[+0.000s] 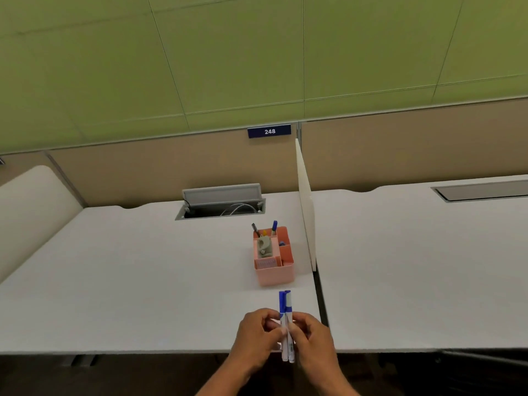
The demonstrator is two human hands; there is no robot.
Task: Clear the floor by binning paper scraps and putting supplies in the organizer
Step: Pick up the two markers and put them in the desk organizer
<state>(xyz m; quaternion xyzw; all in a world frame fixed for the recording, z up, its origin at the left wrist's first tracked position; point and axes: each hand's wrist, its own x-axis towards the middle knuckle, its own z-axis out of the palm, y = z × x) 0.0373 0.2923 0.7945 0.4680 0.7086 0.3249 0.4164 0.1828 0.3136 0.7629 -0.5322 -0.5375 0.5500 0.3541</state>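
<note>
Both hands meet over the near edge of the white bench (143,281). The left hand (255,335) and right hand (313,338) each have a closed grip on two blue-capped markers (286,324), held upright side by side, caps up. The pink organizer (274,271) stands just beyond them, beside the white divider (305,212).

2 markers (286,324), white bodies w/ blue caps, side by side, caps pointing away, above desk's near edge. Pink organizer (274,262) upright on desk beyond them, near the divider; multi-compartment, pens standing in rear slots, grey item in left slot.
</note>
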